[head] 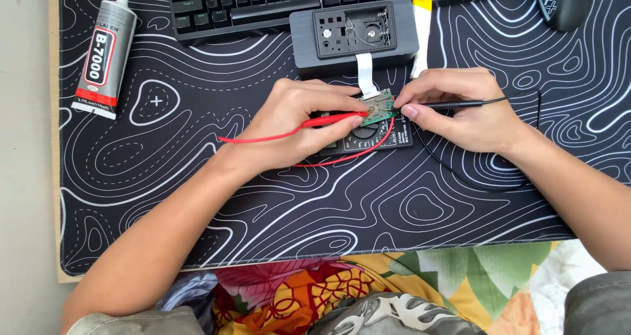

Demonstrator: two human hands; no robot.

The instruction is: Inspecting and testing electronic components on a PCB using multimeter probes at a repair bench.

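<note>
Head cam: circuit board (379,106) btwn hands, left (299,121) w/ red probe (332,119), right (460,108) black.

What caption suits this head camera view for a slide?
Left hand with red probe and right hand with black probe touch a small green circuit board.

We see the left hand (299,121) pinching a red probe (332,119) and the right hand (460,105) a black probe (453,103), both tips on a small green circuit board (379,106) above a black multimeter (374,138) on the patterned mat (197,177).
</note>
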